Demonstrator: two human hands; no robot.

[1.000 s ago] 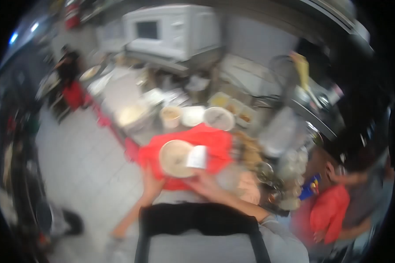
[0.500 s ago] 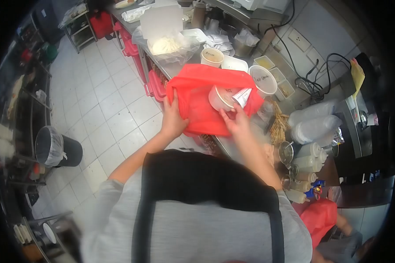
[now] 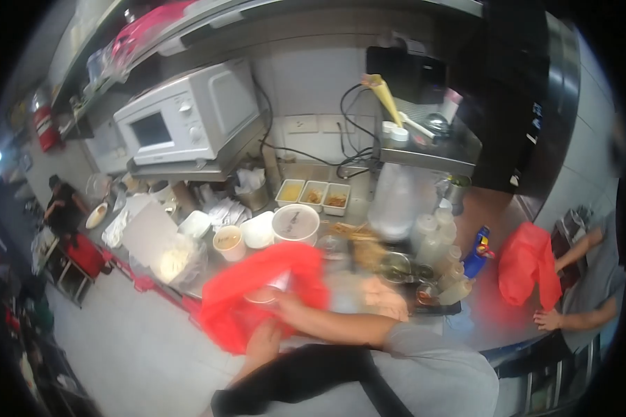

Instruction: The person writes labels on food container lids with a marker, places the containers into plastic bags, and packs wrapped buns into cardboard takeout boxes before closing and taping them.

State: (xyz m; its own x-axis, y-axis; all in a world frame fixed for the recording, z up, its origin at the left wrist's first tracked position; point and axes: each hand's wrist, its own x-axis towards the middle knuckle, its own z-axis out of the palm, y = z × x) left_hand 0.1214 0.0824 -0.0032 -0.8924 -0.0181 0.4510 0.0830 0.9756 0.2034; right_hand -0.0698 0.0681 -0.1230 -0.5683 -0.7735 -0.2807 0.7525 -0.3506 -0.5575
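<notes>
Bag of soft red material [image 3: 222, 299], near left, surrounds a round pale container [image 3: 261, 295] held by the right hand [image 3: 289, 310]; the left hand's [image 3: 263, 340] grip is unclear. Far off, three rectangular white tubs [image 3: 314, 206] hold yellow or brown food.

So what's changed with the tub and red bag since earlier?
The tub has moved from over the red bag down into its mouth, the right hand at it. The left hand has shifted from the bag's left side to its near edge. The microwave and three small trays stayed put.
</notes>
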